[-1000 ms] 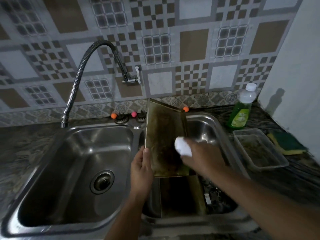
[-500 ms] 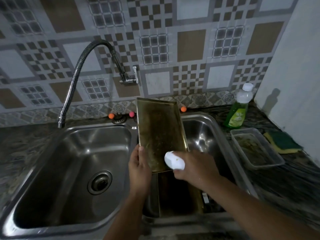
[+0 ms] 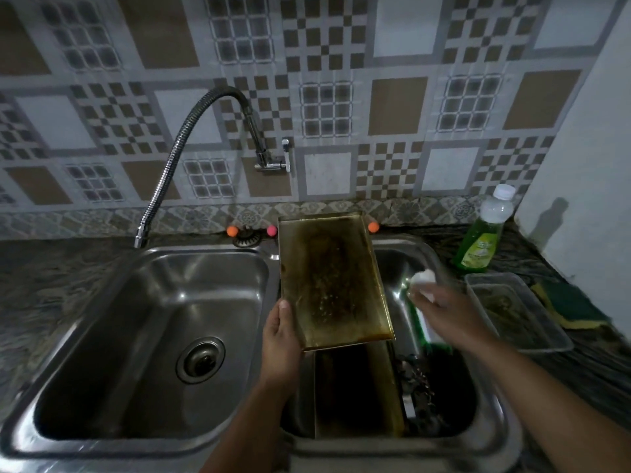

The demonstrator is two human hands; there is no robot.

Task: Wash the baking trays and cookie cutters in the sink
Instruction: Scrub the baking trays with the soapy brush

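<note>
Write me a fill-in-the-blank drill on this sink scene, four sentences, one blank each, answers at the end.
1. The left hand holds the stained baking tray by its ____ edge.
2. The right hand grips a green bottle with a ____ cap.
3. A second tray stands in the ____ basin of the sink.
4. The green and yellow sponge lies ____ the clear plastic container, on the counter.

Missing words: left; white; right; beside

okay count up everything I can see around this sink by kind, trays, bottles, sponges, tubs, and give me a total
Baking trays: 2, one held tilted by the left hand, one standing in the right basin
Soap bottles: 2, one on the counter, one in the right hand
Sponges: 1
Clear plastic tubs: 1
Small round balls on the ledge: 3
Total: 9
</note>
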